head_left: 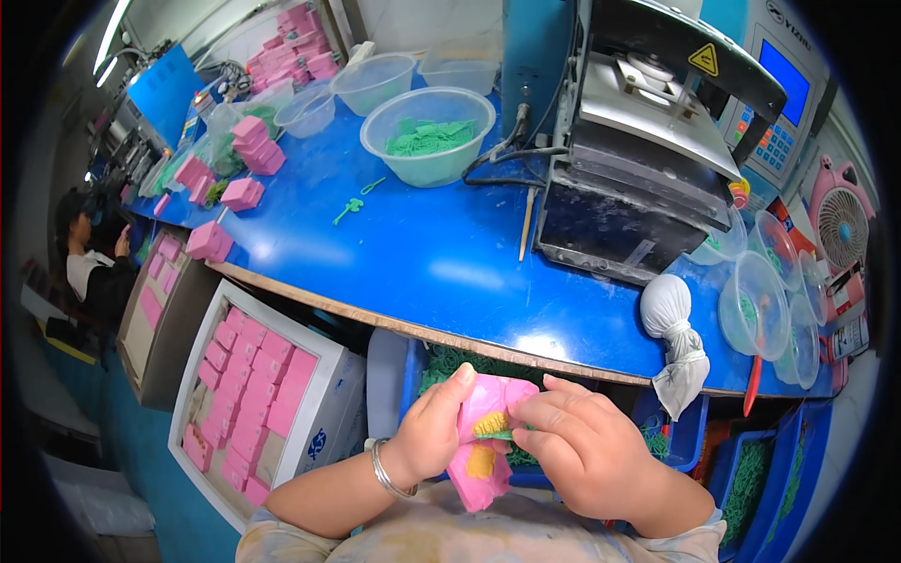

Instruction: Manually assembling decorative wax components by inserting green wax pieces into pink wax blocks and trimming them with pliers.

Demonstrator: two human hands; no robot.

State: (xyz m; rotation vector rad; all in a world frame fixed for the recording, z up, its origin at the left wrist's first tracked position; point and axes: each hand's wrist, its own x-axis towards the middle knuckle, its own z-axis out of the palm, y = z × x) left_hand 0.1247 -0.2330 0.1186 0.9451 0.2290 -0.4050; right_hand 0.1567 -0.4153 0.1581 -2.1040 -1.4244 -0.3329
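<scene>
Head view: the person's left hand (432, 432) grips a pink mould (474, 408), opened to show yellow patches, just before the blue worktop (422, 239). The right hand (582, 441) is closed, apparently pinching a green piece (493, 434) against the mould, its fingers partly hiding the contact. Noted on the worktop: a clear bowl (422, 174) holding green pieces.

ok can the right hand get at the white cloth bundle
Probably yes: the white cloth bundle lies at the edge of the table, nothing visibly blocking it, though the right hand holds a green piece.
</scene>
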